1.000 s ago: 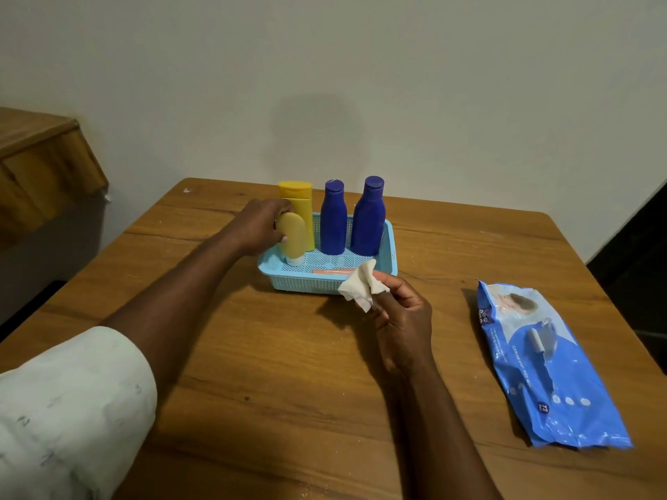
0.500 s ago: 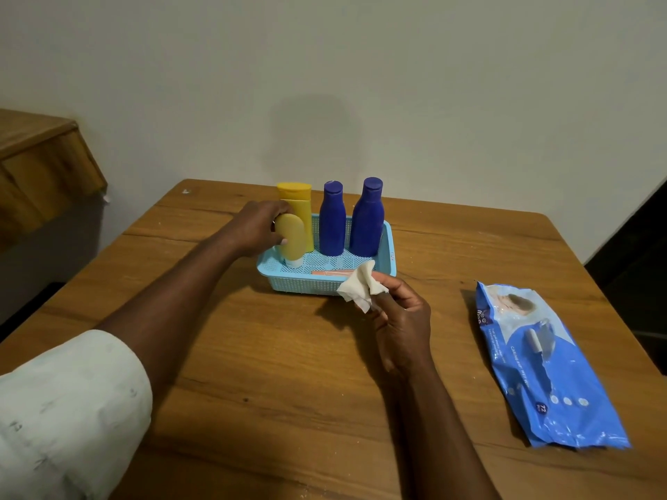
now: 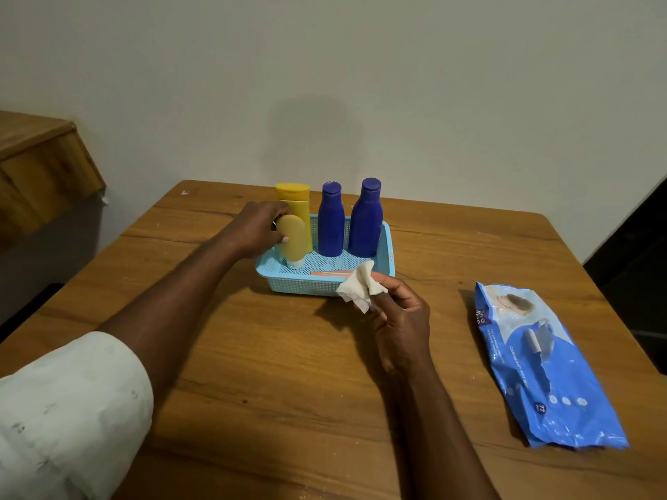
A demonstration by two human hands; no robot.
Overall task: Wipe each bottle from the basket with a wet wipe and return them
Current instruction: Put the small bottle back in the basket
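Head view: basket (image 3: 299,285) mid-table (wall beyond).

Left arm wears a pale whitish sleeve (image 3: 68,409), rolled up in a thick cuff above the elbow, with small dark smudges. The right forearm (image 3: 444,438) is bare. Both hands bare, too.

The left hand (image 3: 258,229) covers the left side of the small yellow tube (image 3: 293,243), the wipe (image 3: 357,285) hides the basket's (image 3: 299,285) front right corner, the packet's (image 3: 545,366) print is too small to read, and the table (image 3: 288,373) runs off the bottom edge.
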